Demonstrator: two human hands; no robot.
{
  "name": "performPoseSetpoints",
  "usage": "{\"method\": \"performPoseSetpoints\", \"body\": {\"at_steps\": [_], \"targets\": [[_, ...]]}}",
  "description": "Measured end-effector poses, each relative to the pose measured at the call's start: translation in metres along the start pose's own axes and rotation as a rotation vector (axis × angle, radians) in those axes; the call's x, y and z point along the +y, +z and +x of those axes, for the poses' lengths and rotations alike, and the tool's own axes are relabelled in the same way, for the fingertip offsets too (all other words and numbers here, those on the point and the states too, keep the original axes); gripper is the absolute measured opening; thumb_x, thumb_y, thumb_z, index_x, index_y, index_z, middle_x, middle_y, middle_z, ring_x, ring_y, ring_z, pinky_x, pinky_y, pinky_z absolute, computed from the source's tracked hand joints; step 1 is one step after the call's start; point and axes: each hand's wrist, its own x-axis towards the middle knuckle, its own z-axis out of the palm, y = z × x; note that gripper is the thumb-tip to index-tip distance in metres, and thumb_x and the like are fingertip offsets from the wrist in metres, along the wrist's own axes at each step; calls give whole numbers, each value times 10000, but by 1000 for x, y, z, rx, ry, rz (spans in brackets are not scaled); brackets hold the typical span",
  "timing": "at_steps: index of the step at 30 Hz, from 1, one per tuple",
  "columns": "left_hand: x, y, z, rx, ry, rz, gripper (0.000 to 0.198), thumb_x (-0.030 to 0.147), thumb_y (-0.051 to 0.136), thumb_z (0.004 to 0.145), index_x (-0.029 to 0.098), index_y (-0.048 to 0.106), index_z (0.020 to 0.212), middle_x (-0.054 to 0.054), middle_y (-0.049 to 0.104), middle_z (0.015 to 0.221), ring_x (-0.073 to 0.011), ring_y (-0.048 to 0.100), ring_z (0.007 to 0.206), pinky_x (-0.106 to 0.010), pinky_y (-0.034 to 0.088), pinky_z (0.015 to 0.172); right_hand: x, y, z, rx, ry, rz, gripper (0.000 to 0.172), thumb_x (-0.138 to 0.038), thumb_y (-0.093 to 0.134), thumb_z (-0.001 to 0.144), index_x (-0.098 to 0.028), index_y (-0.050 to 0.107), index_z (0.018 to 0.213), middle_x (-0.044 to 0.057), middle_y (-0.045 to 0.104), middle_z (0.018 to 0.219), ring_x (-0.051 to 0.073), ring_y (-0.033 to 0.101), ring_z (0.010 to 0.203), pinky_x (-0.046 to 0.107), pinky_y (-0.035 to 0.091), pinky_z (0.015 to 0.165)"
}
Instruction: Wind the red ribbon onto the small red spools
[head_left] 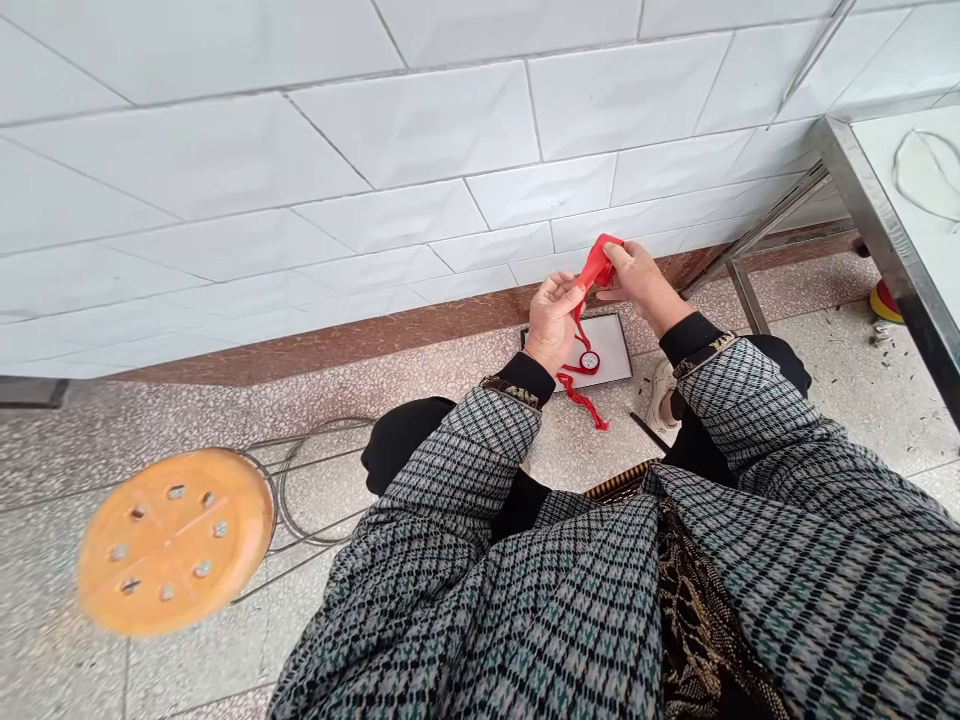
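Observation:
Stretched between my two hands is a flat red ribbon [595,266]. My left hand [553,318] is closed on its lower end, with the thumb on top and the fingers curled. My right hand [639,280] pinches the upper end near the wall. Thinner red cord [577,326] runs down from my left hand. A small round disc with a white face and red rim [589,361] is on the cord, over a shallow white tray or box lid [613,345] with dark edges. The loose red tail [589,406] ends near the floor; whether it touches, I cannot tell.
A white tiled wall [420,130] rises ahead. An orange round stool [176,540] with metal legs stands at the left. The metal-framed table [885,220] is at the right, with a white wire loop [926,175] on top. Dark bits litter the floor beneath it.

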Motion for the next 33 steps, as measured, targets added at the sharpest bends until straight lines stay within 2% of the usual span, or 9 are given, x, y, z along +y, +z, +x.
{"method": "performPoseSetpoints", "body": {"at_steps": [3,5,8,11,14,18,23,28,33], "targets": [[0,-2,-1,-56,-76,64,244,157,921,734,205,742,893,33,704,800,-60,523,604,-238,427,607,2,0,1,-48,-7,68,272,-439,627,1012,-226,548,1161,16,641,929,161,666,716,433,692,777],[1,-2,-3,-102,-101,110,209,214,941,728,186,774,851,31,679,732,-58,497,585,-237,419,604,3,-1,2,-91,-21,103,325,-496,648,997,-229,556,1158,19,659,914,177,676,722,475,689,829],[6,-2,-5,-105,-134,162,202,261,953,734,179,773,771,43,604,634,-61,469,572,-233,407,608,5,-2,3,-123,-36,119,380,-561,679,974,-232,566,1128,17,661,885,190,683,734,505,681,873],[9,-3,-7,-100,-117,165,275,269,954,750,182,704,676,29,611,659,-78,519,631,-241,446,670,3,-1,2,-108,-17,109,276,-481,645,1009,-230,560,1086,8,646,863,178,668,717,503,680,871],[8,-6,-8,-152,-88,126,362,343,958,749,181,659,626,10,620,688,-95,547,682,-251,463,716,0,0,-1,-76,12,111,177,-399,595,1043,-228,551,1059,-3,638,846,157,647,688,483,681,864],[5,-11,-8,-180,-106,170,331,392,982,667,185,724,681,-4,647,719,-114,565,718,-265,467,747,-3,-1,-3,-113,34,181,259,-490,558,1072,-233,547,1046,-5,645,811,156,651,659,455,681,841],[8,-11,-11,-216,-14,292,389,463,865,774,189,654,594,-17,633,699,-127,560,716,-283,463,752,-2,-4,0,-137,124,271,346,-570,526,1078,-228,531,1020,30,650,791,176,681,664,394,683,774],[14,-15,-11,-191,105,524,281,334,739,851,200,672,612,-4,652,667,-132,560,686,-291,457,769,0,-4,0,-202,209,298,451,-684,530,1039,-236,543,984,38,657,771,185,696,668,359,687,700],[18,-19,-7,-192,197,738,306,258,710,880,201,648,586,-3,633,651,-140,529,668,-288,430,719,-6,-4,-9,-341,280,221,556,-772,489,1008,-229,590,951,75,698,716,192,677,596,336,672,623]]}}
